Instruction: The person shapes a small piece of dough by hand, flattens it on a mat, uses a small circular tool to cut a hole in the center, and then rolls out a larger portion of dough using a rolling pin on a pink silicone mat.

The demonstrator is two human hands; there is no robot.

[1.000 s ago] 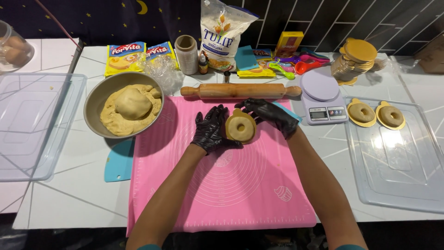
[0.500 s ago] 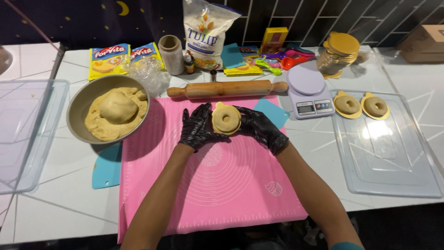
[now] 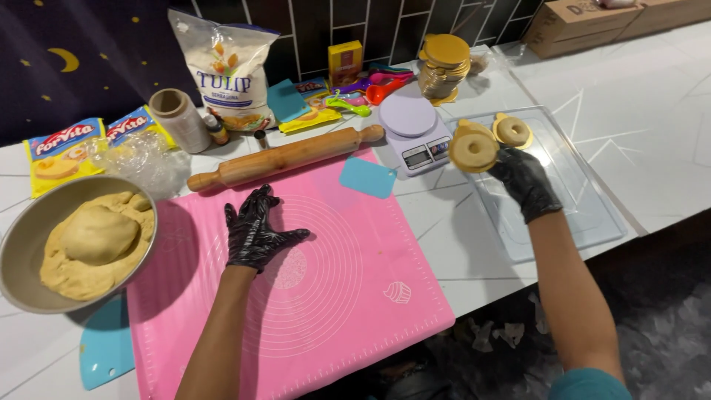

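Right hand gripping dough ring over clear tray, near second ring. Left hand released, flat on pink mat, dough bowl left.

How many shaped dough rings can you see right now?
2. One dough ring is held up in the right hand over the clear tray; the other ring lies at the tray's far end. A third may be hidden behind the held one.

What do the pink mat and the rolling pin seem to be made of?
Pink mat: likely silicone, matte and thin, lying flat, with printed circles. Rolling pin: wood, by its brown grain and smooth, slightly shiny finish.
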